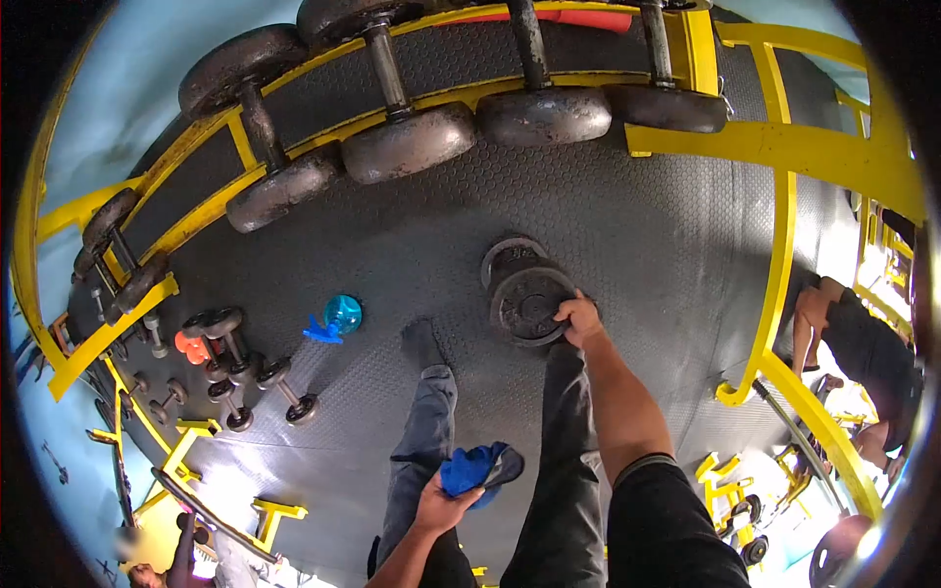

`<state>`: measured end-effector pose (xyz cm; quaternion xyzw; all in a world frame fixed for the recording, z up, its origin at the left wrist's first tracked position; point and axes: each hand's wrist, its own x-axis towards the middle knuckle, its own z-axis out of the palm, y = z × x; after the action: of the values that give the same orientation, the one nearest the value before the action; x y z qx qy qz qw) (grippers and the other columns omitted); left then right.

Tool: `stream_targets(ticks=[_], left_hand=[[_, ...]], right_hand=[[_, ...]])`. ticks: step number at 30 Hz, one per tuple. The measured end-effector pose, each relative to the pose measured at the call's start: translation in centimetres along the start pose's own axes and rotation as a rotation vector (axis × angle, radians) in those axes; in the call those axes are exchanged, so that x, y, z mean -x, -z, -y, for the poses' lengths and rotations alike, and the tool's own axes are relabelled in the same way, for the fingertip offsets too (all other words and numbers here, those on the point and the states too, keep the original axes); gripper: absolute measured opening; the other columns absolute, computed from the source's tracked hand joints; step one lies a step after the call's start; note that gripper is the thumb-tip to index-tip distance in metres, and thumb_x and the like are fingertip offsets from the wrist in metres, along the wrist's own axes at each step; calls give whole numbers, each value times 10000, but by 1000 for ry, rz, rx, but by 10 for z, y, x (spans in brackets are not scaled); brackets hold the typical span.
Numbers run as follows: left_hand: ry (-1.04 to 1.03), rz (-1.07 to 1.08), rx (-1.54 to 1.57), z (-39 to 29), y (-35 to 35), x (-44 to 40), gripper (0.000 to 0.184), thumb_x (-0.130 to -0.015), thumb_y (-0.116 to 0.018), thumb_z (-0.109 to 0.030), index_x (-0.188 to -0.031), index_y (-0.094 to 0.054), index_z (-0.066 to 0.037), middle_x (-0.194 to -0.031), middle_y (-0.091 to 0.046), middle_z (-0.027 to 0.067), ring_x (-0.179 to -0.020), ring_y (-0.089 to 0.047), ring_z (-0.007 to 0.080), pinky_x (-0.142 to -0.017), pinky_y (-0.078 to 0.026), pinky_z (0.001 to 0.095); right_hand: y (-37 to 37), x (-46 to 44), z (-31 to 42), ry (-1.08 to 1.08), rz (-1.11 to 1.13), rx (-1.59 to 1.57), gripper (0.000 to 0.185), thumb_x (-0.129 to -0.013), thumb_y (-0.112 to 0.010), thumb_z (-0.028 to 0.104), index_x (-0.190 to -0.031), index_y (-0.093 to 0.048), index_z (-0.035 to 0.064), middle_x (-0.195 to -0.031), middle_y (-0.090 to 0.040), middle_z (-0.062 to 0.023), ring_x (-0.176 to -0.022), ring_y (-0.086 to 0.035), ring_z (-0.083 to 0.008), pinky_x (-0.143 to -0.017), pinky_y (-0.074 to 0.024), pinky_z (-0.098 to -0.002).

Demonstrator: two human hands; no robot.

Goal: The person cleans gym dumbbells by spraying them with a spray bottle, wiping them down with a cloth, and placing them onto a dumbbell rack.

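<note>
Right hand (580, 318) has its fingers curled onto the right edge of a dark dumbbell (529, 294), which is on the black floor (637, 230) just beyond the right trouser leg (567, 431). Left hand (441, 508) is down at the near side, fingers closed around a bunched-up blue cloth (465, 470) with a dark grey bit on its right. There's a blue spray bottle (343, 314) off to the left, smaller dumbbells (290, 394) further left, and a yellow rack (701, 49) of chunky dumbbells (407, 142) along the far side
</note>
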<state>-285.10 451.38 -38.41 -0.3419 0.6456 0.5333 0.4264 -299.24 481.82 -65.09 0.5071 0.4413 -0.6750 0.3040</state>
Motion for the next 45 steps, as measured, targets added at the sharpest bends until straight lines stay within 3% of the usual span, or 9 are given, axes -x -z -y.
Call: stream_targets(ticks=[5,9,11,18,23,28,34,40,45], left_hand=[[-52,66,-42,8,1,-20,396,-739,-793,-140,-1079,-607,-53,-980,-674,42,-883,-637,140,-818,-505,308],[-91,130,-80,-58,-6,-33,440,-731,-793,-231,-1083,-598,-56,-967,-677,98,-903,-655,219,-830,-501,338],[-215,335,-345,-54,-3,-45,591,-733,-784,-305,-1205,-533,-51,-1094,-610,151,-991,-619,280,-858,-490,386],[-560,175,-438,-58,57,-94,608,-728,-804,-146,-1253,-509,-61,-1130,-561,117,-970,-584,198,-803,-519,336],[132,-272,-605,9,177,-201,632,-631,-809,-243,-1148,-553,16,-1081,-635,154,-966,-624,249,-832,-504,367],[-517,-727,-253,123,210,-338,1014,-607,-853,-294,-1409,-304,-6,-1336,-442,245,-1236,-450,329,-1021,-370,401],[-828,-1227,28,100,194,-402,935,-721,-804,-356,-1421,-306,14,-1358,-443,192,-1260,-426,299,-1042,-329,407],[-986,-1036,99,78,217,-400,573,-798,-735,-235,-1251,-496,22,-1095,-595,101,-943,-591,202,-893,-450,336],[-1201,-672,-177,-45,146,-237,527,-782,-695,-164,-1262,-513,-46,-1059,-596,82,-864,-587,167,-813,-477,325]], right_hand=[[-47,75,-2,159,-396,154,613,-721,-661,114,-1285,-461,-17,-1193,-554,-172,-1139,-489,-286,-1005,-366,-348],[-76,209,-15,-128,-85,299,571,-857,-587,496,-1232,-527,69,-1089,-596,-79,-1022,-558,-219,-853,-461,-351],[-79,235,-60,-236,285,-391,637,-892,-519,544,-1285,-482,45,-1196,-580,-95,-1069,-579,-245,-894,-485,-422],[-66,213,-29,199,-192,-96,326,-778,-693,224,-1026,-627,23,-1027,-649,-123,-841,-649,-269,-756,-521,-383],[-50,71,-6,786,-790,1020,544,-765,-708,359,-1134,-562,-13,-1147,-595,-202,-1039,-571,-360,-919,-436,-451],[-73,23,-17,1056,-935,834,471,-737,-716,354,-1065,-595,40,-1087,-585,-186,-1010,-535,-390,-882,-430,-463],[-70,24,-23,1136,-940,760,432,-745,-705,361,-1030,-597,56,-1028,-587,-162,-970,-534,-381,-854,-431,-466],[-44,6,-31,1236,-727,454,358,-786,-682,334,-975,-624,36,-948,-629,-129,-884,-578,-309,-831,-442,-408],[20,38,-57,750,-291,-380,287,-773,-686,228,-928,-654,-11,-854,-632,-41,-780,-560,-150,-754,-446,-304]])
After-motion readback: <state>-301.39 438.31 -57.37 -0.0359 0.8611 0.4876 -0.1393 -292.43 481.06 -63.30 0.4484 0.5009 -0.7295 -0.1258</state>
